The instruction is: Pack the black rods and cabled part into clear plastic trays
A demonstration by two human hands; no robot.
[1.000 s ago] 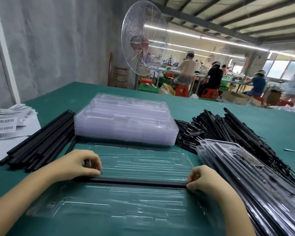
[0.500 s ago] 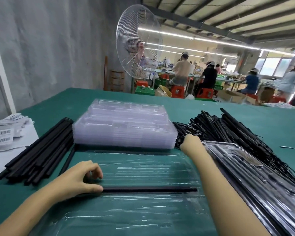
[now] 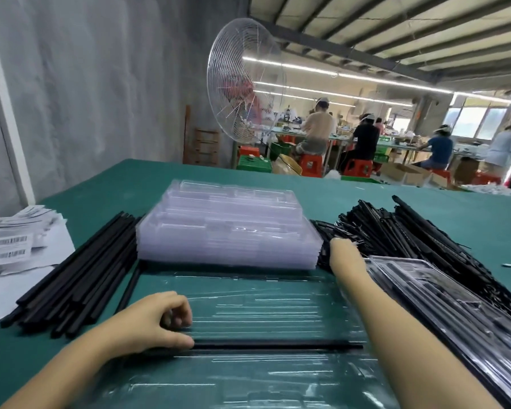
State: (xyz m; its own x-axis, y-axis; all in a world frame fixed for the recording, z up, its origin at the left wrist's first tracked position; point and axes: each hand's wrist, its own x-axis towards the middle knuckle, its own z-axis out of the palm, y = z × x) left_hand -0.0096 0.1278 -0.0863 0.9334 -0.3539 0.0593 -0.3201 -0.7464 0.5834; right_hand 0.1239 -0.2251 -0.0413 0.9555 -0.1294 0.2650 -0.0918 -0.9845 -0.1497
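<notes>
Far left: label sheets (image 3: pixel 11 246), not in play. Next, loose black rods (image 3: pixel 80 270) in a big pile, so plenty left to pack.

My left hand (image 3: pixel 151 323): fingers curled in, thumb clamped down on the left end of the seated rod (image 3: pixel 278 346). That rod lies flat across the open tray (image 3: pixel 248 305) right in front of me, in its long channel. It's the only part I can see in this tray, and no cabled part is in it yet. I'd call this tray just begun.

Behind the open tray and touching its far edge is the empty tray stack (image 3: pixel 227 231), tall, so many trays to go.

My right hand (image 3: pixel 341 249) reaches past the stack's right corner into the cabled parts (image 3: pixel 410 228). Its fingertips are buried in the tangle, so I cannot tell if they're closed on one or apart.

Right of my forearm: packed trays (image 3: pixel 455 314), a leaning stack with black parts inside, so some are done.

Room: my right wrist sits tight between the stack corner and the packed trays. The cables look snaggy, so one could drag its neighbours. The table (image 3: pixel 469 214) shows bare green beyond the cabled pile.
</notes>
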